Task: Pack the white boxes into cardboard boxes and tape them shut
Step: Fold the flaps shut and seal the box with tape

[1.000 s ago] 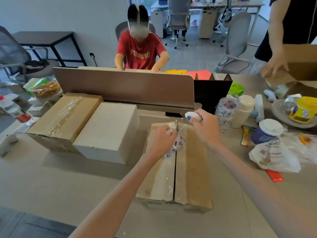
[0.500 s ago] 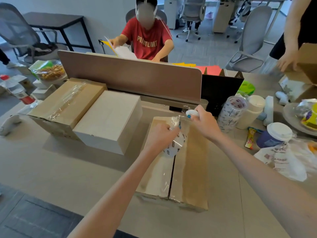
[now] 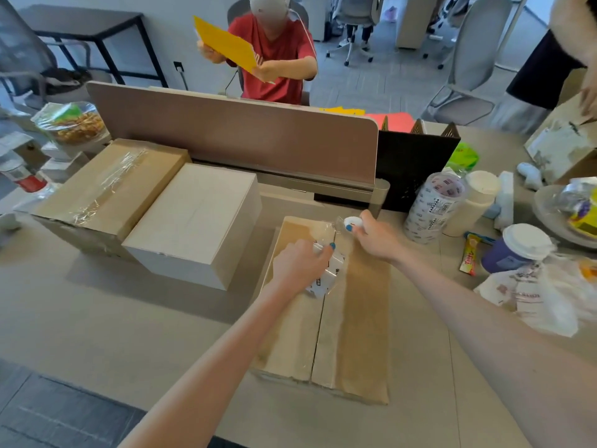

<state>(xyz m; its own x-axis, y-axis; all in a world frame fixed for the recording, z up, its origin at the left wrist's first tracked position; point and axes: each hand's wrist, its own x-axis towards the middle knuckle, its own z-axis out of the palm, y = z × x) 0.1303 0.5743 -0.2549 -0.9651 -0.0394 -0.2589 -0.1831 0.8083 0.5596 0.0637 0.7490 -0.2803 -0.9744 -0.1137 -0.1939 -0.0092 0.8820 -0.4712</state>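
Beige desk, office behind it, clutter along the right side. Nearest me is the cardboard box, flaps closed, clear tape already laid along the centre seam from the near edge toward the far end.

Left hand sits on top of the box at mid-seam, fingers curled round the tape roll (white core with print, partly hidden by the hand). Right hand is at the far end of the box, fingers clenched on a small white cutter held against the stretched strip; I can't tell if a blade is actually touching the film.

My read: step in hand is severing the strip on this box, so sealing here is nearly done. Next move calls for keeping tension on the roll, cutting cleanly, then pressing the loose end down over the far edge.

Further left, a white box still sits unpacked on the desk, touching a sealed cardboard box beyond it. Spare tape rolls stand far right. Beyond the divider panel, a seated person holds a yellow sheet.
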